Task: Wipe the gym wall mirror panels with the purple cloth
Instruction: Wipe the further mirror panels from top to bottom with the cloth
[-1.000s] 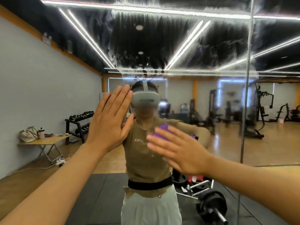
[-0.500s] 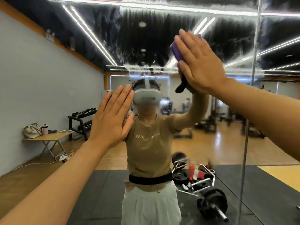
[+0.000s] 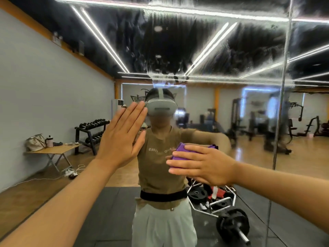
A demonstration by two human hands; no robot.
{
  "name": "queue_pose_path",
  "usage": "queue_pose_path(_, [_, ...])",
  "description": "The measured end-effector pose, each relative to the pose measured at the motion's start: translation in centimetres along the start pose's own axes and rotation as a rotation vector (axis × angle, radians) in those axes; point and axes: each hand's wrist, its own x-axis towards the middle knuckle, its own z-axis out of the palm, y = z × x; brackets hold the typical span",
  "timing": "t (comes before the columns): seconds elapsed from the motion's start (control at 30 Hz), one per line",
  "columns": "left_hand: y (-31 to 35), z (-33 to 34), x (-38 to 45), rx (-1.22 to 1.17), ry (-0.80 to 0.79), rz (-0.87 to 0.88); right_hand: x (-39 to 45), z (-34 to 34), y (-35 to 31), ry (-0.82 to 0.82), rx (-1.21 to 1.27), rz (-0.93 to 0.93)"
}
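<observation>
1. We press our left hand (image 3: 122, 138) flat against the large glass wall mirror panel (image 3: 204, 59), fingers straight and held together.
2. Our right hand (image 3: 204, 164) pins the folded purple cloth (image 3: 179, 154) to the glass at chest height, fingers straight and slightly apart across it.
3. Wet streaks blur the mirror's upper part.
4. A vertical metal seam (image 3: 281, 104) divides the panels at right.
</observation>
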Motion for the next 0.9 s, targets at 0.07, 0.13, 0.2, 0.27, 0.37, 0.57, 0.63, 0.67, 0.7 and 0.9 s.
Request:
queue_pose_path(0.07, [-0.3, 0.1, -0.3, 0.006, 0.012, 0.018, 0.6, -1.0, 2.8, 0.006, 0.036, -0.059])
queue_pose_path(0.13, [-0.6, 0.2, -0.6, 0.015, 0.037, 0.025, 1.9, -2.5, 6.9, 0.103, 0.046, 0.102])
queue_pose_path(0.2, [-0.5, 0.3, -0.7, 0.016, 0.060, 0.024, 3.4, -4.3, 11.5, 0.231, -0.010, 0.420])
queue_pose_path(0.27, [-0.4, 0.3, -0.6, 0.004, 0.077, 0.025, 4.6, -5.7, 14.9, 0.308, -0.047, 0.692])
queue_pose_path(0.37, [-0.4, 0.2, -0.6, -0.006, 0.092, 0.020, 6.4, -5.7, 15.2, 0.385, -0.015, 0.944])
queue_pose_path(0.57, [-0.5, 0.3, -0.8, -0.028, 0.091, -0.009, 6.3, -2.0, 2.9, 0.232, -0.017, 0.458])
queue_pose_path(0.63, [-0.5, 0.3, -0.9, -0.013, 0.093, -0.033, 4.6, -0.5, -1.5, 0.066, -0.020, 0.226])
queue_pose_path(0.67, [-0.5, 0.2, -0.9, -0.005, 0.093, -0.047, 3.9, 0.0, -2.9, 0.003, -0.032, 0.137])
queue_pose_path(0.7, [-0.5, 0.2, -0.9, -0.003, 0.091, -0.062, 3.4, 0.3, -3.5, -0.037, -0.050, 0.065])
queue_pose_path(0.9, [-0.4, 0.3, -0.9, -0.034, 0.102, -0.118, 5.1, -1.1, 2.6, -0.013, 0.031, -0.073])
